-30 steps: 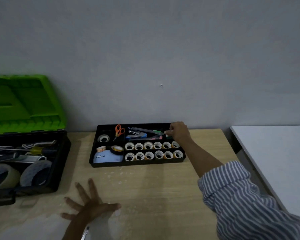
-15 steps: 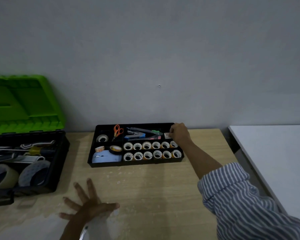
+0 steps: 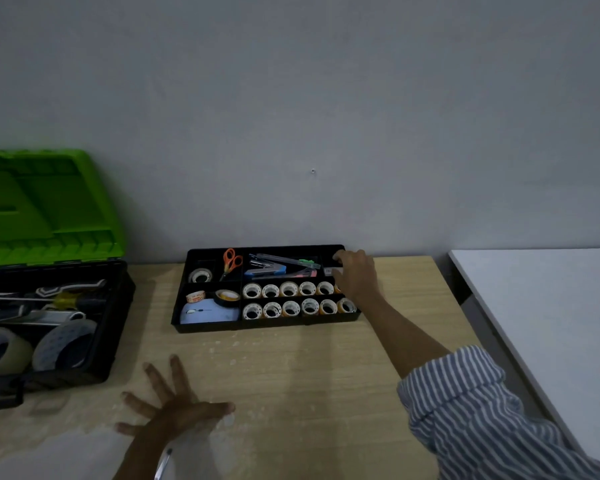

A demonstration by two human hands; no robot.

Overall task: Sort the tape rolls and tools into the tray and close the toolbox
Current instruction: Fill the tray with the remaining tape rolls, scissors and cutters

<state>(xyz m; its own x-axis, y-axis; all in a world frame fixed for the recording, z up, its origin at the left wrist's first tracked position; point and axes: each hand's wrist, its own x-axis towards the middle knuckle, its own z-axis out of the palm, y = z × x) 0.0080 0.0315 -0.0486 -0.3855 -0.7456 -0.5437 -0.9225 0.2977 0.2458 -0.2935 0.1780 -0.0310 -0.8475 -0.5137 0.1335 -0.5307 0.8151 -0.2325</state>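
A black compartment tray (image 3: 264,323) stands by the wall. It holds two rows of small tape rolls (image 3: 291,299), orange scissors (image 3: 231,261), a blue stapler (image 3: 267,270), a black and yellow tape roll (image 3: 227,296) and a pale blue object (image 3: 205,311). My right hand (image 3: 355,275) reaches into the tray's far right compartment with bent fingers, and a small white item (image 3: 331,270) lies at the thumb. Whether the hand grips it is unclear. My left hand (image 3: 174,403) rests flat on the wooden table with spread fingers. The toolbox (image 3: 118,306) stands open at the left, green lid (image 3: 42,209) up.
Inside the toolbox lie two large tape rolls (image 3: 63,344), a yellow-handled screwdriver (image 3: 66,299) and metal tools. Its black latch (image 3: 0,393) hangs at the front. A white table (image 3: 551,323) adjoins the wooden one on the right. The grey wall runs just behind the tray.
My right hand has moved a little right and farther back, into the tray's far right corner compartment, with the small white item. My left hand has stayed flat on the table.
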